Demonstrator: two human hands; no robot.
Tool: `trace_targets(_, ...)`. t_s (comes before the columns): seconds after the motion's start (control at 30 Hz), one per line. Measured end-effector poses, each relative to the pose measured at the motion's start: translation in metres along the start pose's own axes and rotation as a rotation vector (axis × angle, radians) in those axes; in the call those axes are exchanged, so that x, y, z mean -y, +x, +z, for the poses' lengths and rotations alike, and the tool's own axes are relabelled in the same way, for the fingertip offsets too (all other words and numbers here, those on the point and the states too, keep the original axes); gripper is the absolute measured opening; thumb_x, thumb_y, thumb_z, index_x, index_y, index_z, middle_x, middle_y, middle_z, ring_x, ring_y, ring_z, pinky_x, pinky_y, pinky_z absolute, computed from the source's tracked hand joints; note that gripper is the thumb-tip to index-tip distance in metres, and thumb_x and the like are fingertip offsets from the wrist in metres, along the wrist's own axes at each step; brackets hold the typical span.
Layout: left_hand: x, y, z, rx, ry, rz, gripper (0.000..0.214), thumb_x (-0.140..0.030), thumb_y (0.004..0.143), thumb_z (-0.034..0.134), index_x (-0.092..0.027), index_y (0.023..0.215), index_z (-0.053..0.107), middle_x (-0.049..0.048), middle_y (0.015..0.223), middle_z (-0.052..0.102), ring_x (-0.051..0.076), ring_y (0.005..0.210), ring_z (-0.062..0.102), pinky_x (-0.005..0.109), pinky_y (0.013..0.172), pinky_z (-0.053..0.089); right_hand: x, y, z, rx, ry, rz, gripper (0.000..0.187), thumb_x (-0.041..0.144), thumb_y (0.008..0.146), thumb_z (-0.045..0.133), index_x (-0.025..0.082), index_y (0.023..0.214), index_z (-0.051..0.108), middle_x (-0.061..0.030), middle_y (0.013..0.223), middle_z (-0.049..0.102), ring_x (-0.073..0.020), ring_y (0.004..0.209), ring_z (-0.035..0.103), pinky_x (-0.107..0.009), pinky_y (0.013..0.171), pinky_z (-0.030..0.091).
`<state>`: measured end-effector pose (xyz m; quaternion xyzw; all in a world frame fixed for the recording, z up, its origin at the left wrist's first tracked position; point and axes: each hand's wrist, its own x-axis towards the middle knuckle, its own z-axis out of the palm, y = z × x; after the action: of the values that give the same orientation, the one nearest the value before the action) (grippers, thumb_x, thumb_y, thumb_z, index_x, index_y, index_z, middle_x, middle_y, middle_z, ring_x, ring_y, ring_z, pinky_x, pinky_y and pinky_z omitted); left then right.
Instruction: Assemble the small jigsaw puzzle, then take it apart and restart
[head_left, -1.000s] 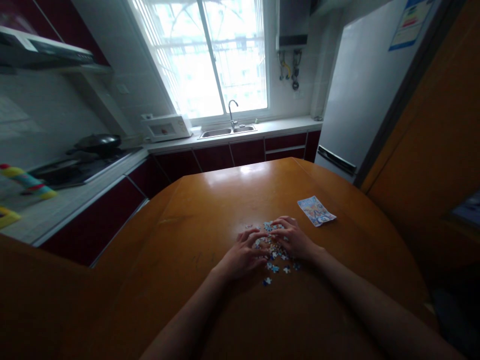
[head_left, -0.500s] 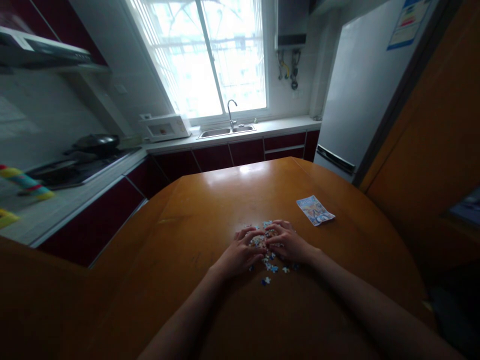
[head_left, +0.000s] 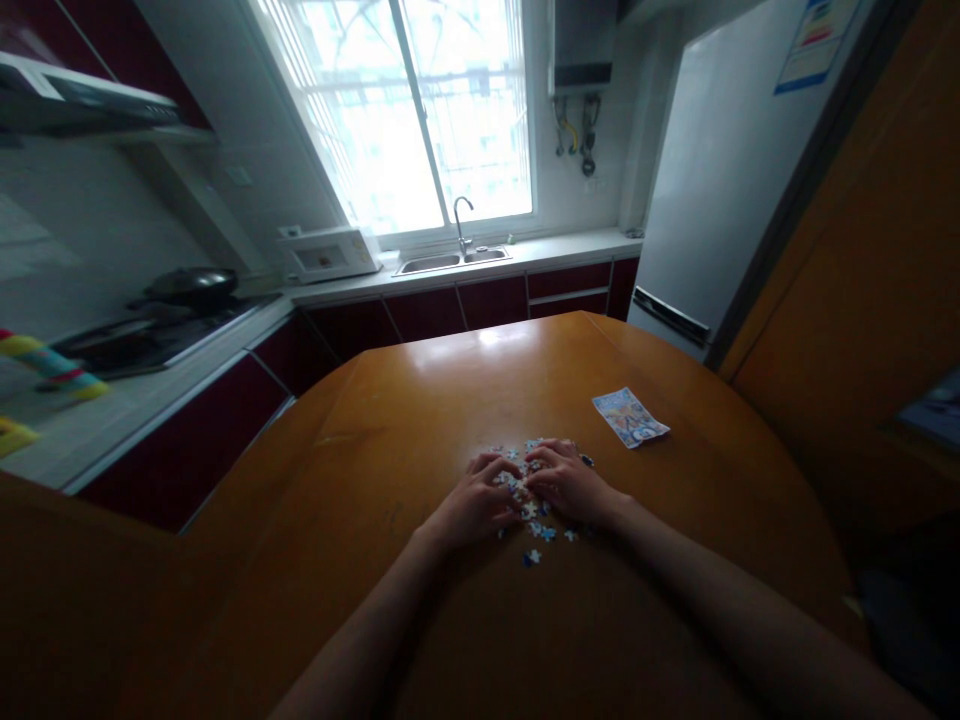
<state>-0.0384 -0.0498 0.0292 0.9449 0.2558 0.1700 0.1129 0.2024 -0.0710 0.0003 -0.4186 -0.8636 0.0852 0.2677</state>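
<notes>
A small heap of jigsaw pieces (head_left: 531, 511), mostly white and blue, lies on the wooden table (head_left: 427, 410). My left hand (head_left: 474, 507) rests at the left of the heap, fingers bent and apart, the tips touching pieces. From the other side my right hand (head_left: 574, 489) reaches over the heap, its fingers likewise curved and spread. Both hands cover part of the pieces, and I see no piece held in either. A few loose pieces (head_left: 532, 558) lie nearer to me, below the heap.
A printed picture sheet (head_left: 630, 418) lies right of my hands. Beyond the table are a counter with a sink (head_left: 431, 264), a microwave (head_left: 334, 255) and a stove with a wok (head_left: 195, 285). A fridge (head_left: 716, 180) stands at the right.
My hands have shifted slightly; the right one has moved a little left. More white pieces show between them, and a dark piece now shows beyond my right hand.
</notes>
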Motion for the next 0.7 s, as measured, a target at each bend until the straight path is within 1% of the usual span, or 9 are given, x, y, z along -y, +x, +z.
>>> trace_targets(0.13, -0.002, 0.0, -0.005, 0.032, -0.056, 0.032, 0.016, -0.044, 0.08, 0.078, -0.028, 0.081, 0.077, 0.0024, 0.126, 0.06, 0.025, 0.124, 0.043, 0.041, 0.113, 0.035, -0.003, 0.0, 0.004, -0.03, -0.006, -0.01, 0.017, 0.027, 0.094, 0.06, 0.029, 0.093, 0.077, -0.0035, 0.123, 0.066, -0.0265, 0.125, 0.046, -0.046, 0.106, 0.037)
trace_targets(0.2, -0.004, 0.001, -0.004, 0.028, -0.089, 0.047, 0.019, -0.043, 0.08, 0.078, -0.025, 0.074, 0.076, 0.0028, 0.125, 0.06, 0.025, 0.123, 0.043, 0.04, 0.112, 0.036, -0.005, 0.0, 0.006, -0.042, -0.008, -0.014, 0.016, 0.025, 0.093, 0.062, 0.029, 0.096, 0.077, -0.0043, 0.125, 0.066, -0.0272, 0.125, 0.047, -0.047, 0.105, 0.037)
trace_targets(0.23, -0.004, 0.002, -0.003, 0.015, -0.098, 0.049, 0.019, -0.042, 0.082, 0.077, -0.025, 0.074, 0.076, 0.0031, 0.123, 0.061, 0.025, 0.122, 0.044, 0.04, 0.111, 0.037, -0.005, 0.0, 0.007, -0.046, -0.013, -0.015, 0.016, 0.025, 0.092, 0.062, 0.029, 0.099, 0.076, -0.0043, 0.126, 0.065, -0.0277, 0.125, 0.046, -0.047, 0.104, 0.038)
trace_targets(0.3, -0.004, 0.003, 0.0, -0.014, -0.098, 0.044, 0.014, -0.039, 0.085, 0.074, -0.026, 0.082, 0.077, 0.0036, 0.12, 0.062, 0.024, 0.118, 0.046, 0.04, 0.11, 0.038, -0.006, 0.001, 0.009, -0.04, -0.029, -0.018, 0.017, 0.025, 0.092, 0.063, 0.03, 0.101, 0.076, -0.0039, 0.129, 0.064, -0.0287, 0.126, 0.045, -0.048, 0.104, 0.037)
trace_targets(0.37, -0.004, 0.003, 0.004, -0.016, -0.083, 0.044, 0.01, -0.035, 0.088, 0.071, -0.031, 0.093, 0.078, 0.0031, 0.12, 0.062, 0.024, 0.116, 0.046, 0.041, 0.109, 0.038, -0.005, 0.002, 0.01, -0.027, -0.042, -0.022, 0.016, 0.026, 0.093, 0.061, 0.029, 0.098, 0.076, -0.0036, 0.129, 0.064, -0.0293, 0.127, 0.044, -0.049, 0.104, 0.036)
trace_targets(0.47, -0.003, 0.003, 0.009, 0.018, -0.065, 0.058, 0.018, -0.027, 0.09, 0.068, -0.036, 0.103, 0.076, 0.0013, 0.125, 0.06, 0.024, 0.118, 0.045, 0.043, 0.11, 0.037, -0.002, 0.003, 0.007, -0.039, -0.044, -0.006, 0.014, 0.028, 0.093, 0.062, 0.027, 0.093, 0.076, -0.0047, 0.126, 0.065, -0.0288, 0.126, 0.045, -0.048, 0.105, 0.036)
trace_targets(0.57, -0.002, 0.003, 0.011, 0.014, -0.053, 0.044, 0.022, -0.022, 0.091, 0.066, -0.037, 0.104, 0.076, 0.0012, 0.124, 0.061, 0.025, 0.117, 0.045, 0.044, 0.109, 0.039, 0.0, 0.004, 0.004, -0.066, -0.047, 0.012, 0.015, 0.027, 0.094, 0.061, 0.026, 0.09, 0.076, -0.0058, 0.122, 0.066, -0.0275, 0.124, 0.047, -0.047, 0.105, 0.036)
trace_targets(0.7, -0.002, 0.003, 0.01, 0.0, -0.039, 0.02, 0.013, -0.029, 0.091, 0.067, -0.033, 0.1, 0.076, 0.0029, 0.122, 0.062, 0.026, 0.119, 0.046, 0.044, 0.109, 0.039, 0.002, 0.005, 0.002, -0.078, -0.058, 0.025, 0.015, 0.023, 0.093, 0.061, 0.024, 0.087, 0.075, -0.0068, 0.119, 0.067, -0.0271, 0.122, 0.048, -0.046, 0.103, 0.038)
